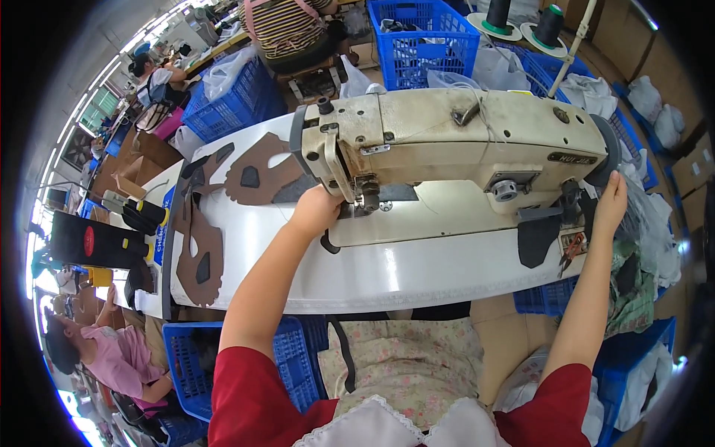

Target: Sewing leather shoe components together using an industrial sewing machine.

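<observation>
In the middle of the frame, the left hand point(316, 211) reaches in beside the presser foot point(369, 197) of the cream sewing machine point(447, 134); its fingertips are hidden, so its grip cannot be told. At far right, the right hand point(611, 203) extends its fingers up by the dark handwheel point(607, 153); whether they grip it is unclear. Brown pieces point(257, 192) lie left of centre on the white surface point(432, 276).

Cream sewing machine point(447, 134), white tabletop point(357, 276), left hand point(316, 212) at needle end point(367, 194), right hand point(611, 200) at handwheel point(608, 153), brown pieces point(257, 194)
</observation>
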{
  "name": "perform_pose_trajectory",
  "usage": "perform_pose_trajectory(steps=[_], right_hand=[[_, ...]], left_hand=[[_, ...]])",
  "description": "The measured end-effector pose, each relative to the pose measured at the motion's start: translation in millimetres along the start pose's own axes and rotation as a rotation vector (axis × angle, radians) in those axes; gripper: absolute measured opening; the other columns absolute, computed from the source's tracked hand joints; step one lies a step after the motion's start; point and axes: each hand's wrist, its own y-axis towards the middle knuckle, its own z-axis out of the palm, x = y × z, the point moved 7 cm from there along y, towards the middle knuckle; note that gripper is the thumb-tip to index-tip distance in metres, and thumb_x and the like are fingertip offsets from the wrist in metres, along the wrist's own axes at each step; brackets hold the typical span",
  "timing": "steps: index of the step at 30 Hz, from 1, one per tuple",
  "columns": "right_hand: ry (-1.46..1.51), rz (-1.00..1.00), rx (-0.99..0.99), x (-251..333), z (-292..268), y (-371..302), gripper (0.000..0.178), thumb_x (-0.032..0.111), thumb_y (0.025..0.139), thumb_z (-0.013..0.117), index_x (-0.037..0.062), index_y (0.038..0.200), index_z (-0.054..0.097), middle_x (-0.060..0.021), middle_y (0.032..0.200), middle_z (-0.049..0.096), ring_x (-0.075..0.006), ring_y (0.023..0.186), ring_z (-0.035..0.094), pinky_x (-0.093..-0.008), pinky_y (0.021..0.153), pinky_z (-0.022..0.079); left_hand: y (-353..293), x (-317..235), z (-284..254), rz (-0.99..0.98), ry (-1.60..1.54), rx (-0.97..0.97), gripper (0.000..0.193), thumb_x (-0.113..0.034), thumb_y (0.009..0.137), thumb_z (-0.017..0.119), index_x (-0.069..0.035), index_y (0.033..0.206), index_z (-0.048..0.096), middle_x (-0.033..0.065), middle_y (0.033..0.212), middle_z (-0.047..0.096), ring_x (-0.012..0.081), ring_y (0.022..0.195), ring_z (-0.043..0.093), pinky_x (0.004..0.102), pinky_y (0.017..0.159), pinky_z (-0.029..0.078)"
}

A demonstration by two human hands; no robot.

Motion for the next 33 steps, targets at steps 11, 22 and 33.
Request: perform_pose_trajectory(steps=[11,22,33], right_hand=[[-0.333,-0.252,0.505,17.9,-37.9,-45.1,0.021,0.014,0.088,0.061,0.0079,0.106,0.070,-0.0145,0.106,0.069,-0.0319,0.094,0.068,-0.0369,0.084,0.052],[-0.531,-0.739,0.962,33.2,-17.9,-117.0,0.019,0.008,0.072,0.070,0.0080,0.091,0.067,-0.0085,0.103,0.064,-0.0333,0.096,0.060,-0.0433,0.080,0.049],[-0.671,-0.833,1.154,1.3,-18.9,-109.0,0.013,0.004,0.074,0.065,0.0055,0.086,0.060,-0.0177,0.081,0.063,-0.0397,0.075,0.064,-0.0476,0.064,0.050]], left_hand=[[-3.1,-1.6,-0.7,0.093,0.034,-0.096,0.039,0.003,0.073,0.057,-0.004,0.110,0.066,0.0214,0.110,0.066,0.0423,0.107,0.060,0.0490,0.088,0.049],[7.7,45.1,53.2,-0.126,0.605,0.209,0.022,-0.027,0.084,0.060,-0.020,0.097,0.075,0.0050,0.107,0.069,0.0224,0.107,0.059,0.0477,0.087,0.041],[9.5,8.6,25.9,-0.188,0.304,0.167,0.032,-0.024,0.088,0.059,-0.016,0.117,0.070,0.0133,0.121,0.064,0.0377,0.138,0.041,0.0618,0.098,0.044]])
